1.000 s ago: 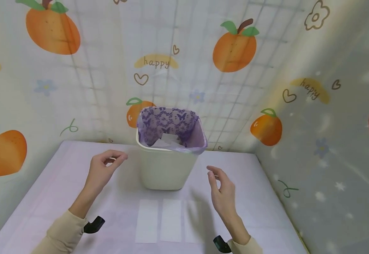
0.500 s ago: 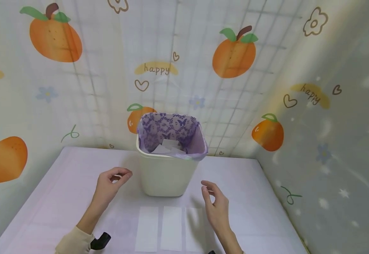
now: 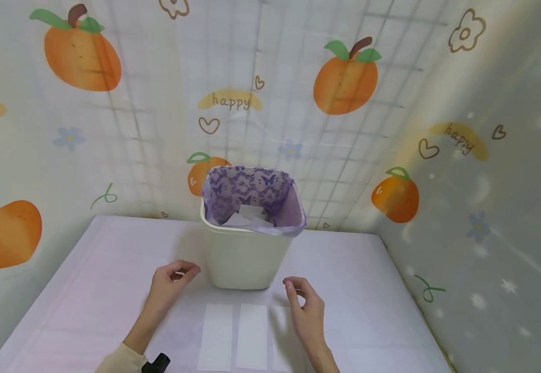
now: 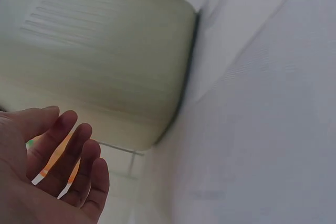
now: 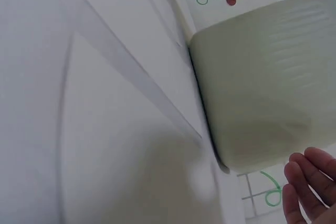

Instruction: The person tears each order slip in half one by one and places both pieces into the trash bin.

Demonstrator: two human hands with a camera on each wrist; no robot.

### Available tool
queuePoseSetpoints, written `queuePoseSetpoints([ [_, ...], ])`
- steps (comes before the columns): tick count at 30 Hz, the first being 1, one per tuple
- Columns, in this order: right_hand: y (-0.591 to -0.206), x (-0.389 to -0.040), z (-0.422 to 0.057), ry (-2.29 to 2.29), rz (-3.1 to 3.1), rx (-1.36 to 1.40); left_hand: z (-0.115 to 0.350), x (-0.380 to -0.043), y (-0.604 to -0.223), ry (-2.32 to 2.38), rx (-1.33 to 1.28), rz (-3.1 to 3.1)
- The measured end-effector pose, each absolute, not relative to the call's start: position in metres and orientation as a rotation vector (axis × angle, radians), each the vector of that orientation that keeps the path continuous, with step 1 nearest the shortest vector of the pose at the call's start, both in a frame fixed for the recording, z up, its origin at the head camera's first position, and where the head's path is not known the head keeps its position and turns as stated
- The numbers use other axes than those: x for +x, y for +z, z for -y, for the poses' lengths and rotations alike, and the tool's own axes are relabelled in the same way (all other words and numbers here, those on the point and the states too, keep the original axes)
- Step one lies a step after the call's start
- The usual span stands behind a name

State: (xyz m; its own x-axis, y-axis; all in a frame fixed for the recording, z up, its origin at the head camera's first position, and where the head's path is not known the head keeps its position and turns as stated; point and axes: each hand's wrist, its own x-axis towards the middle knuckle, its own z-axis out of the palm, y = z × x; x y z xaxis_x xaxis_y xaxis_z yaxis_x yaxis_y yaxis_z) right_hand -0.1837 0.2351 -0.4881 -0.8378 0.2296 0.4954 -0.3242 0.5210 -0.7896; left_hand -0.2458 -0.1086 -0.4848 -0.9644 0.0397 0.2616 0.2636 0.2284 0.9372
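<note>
My left hand hovers left of a cream trash bin, fingers loosely bent and thumb near the index finger, with nothing visible held. On the other side, my right hand hangs over the table near the rightmost of three white paper strips, also holding nothing visible. The left strip and middle strip lie flat in front of the bin; the right strip is partly covered by my right hand and its shadow. A purple patterned liner hangs inside the bin, with white paper pieces in it.
The table has a pale lilac cover. Behind and to the right of it hangs a curtain printed with oranges. A black wrist mount sits at my left sleeve.
Both hands have come lower and closer together, toward the paper strips. The head view has tilted slightly up. The bin and strips stay in place.
</note>
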Motion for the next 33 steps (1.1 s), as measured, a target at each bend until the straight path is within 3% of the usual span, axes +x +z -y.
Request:
queuePoseSetpoints([
  [19,-0.519,-0.179,-0.209,1.306,2.301,0.457,0.097,-0.252,-0.534,-1.737,-0.240,2.398],
  [33,-0.528,-0.177,-0.208,1.356,2.264,0.695,0.081,-0.240,-0.544,-1.218,-0.632,2.549],
])
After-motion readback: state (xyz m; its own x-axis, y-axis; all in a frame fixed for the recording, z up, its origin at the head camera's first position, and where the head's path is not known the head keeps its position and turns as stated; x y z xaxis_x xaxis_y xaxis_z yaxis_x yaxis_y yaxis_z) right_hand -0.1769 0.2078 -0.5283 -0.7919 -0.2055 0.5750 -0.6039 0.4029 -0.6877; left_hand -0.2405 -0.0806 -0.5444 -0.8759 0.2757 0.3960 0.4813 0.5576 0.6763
